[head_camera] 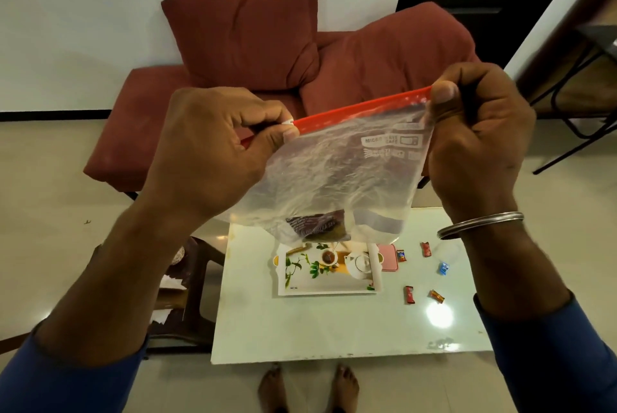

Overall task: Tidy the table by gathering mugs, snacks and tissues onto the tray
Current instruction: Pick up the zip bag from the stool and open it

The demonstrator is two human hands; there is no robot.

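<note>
Clear plastic zip bag (pixel 337 175) with a red seal strip (pixel 360 109), held up at chest height over the bench (pixel 300 329). Left hand (pixel 213 149) pinching the strip's end at 9 o'clock, right hand (pixel 474 132) clamped on the corner at 3 o'clock, both closed tight on the bag. Dark packet (pixel 317 225) sagging in the bottom, hard to read through the crinkled film, possibly a snack pouch. Printed tray (pixel 329 270) flat on the bench directly beneath, bearing nothing yet as far as can be told.

Loose snacks well apart from the tray toward 3 and 4 o'clock: small red wrapper (pixel 401 255) just beside a pink pad (pixel 389 257), another red one (pixel 426 249), a blue one (pixel 443 268), a red bar (pixel 409 295) and an orange wrapper (pixel 436 296). No mugs or tissues plainly in view.

Risks from here, as a judgement: seal parting unevenly under a sideways pull and dumping the packet off the tray; thin film slipping from the right hand's pinch; bag blocking sight of the bench, so small wrappers easily missed or swept off the edge nearest 3 o'clock by a sleeve.
</note>
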